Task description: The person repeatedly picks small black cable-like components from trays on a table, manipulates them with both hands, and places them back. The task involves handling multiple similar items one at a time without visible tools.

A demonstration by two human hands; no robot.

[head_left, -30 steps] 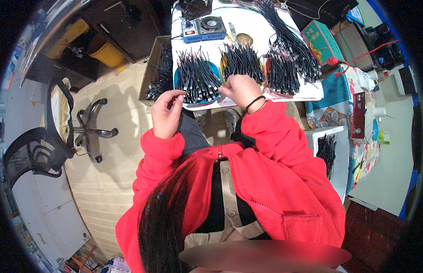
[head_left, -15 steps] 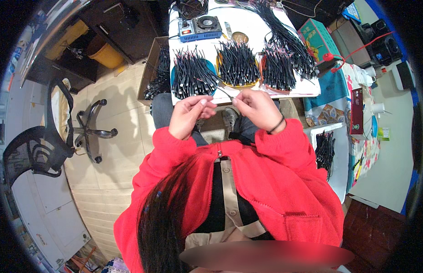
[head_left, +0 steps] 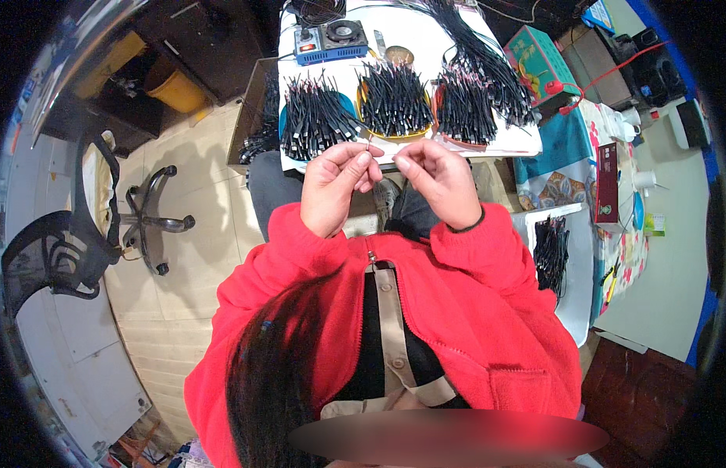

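My left hand is closed in a pinch, with the thin end of a cable sticking up from its fingertips. Close beside it, my right hand has thumb and forefinger pressed together; what lies between them is too small to make out. Just beyond the hands, three bundles of short black cables stand at the table's near edge. The left bundle is in a blue holder, the middle bundle in a yellow one, and the right bundle in a reddish one.
On the white table stand a blue solder pot-like device and a round brownish tin. Long black cables hang across its right side. A green box, a white tray and an office chair stand around.
The cable that stretched from my right fingertips now shows only as a thin end at my left fingertips. My left fingers have closed, and the view has shifted slightly.
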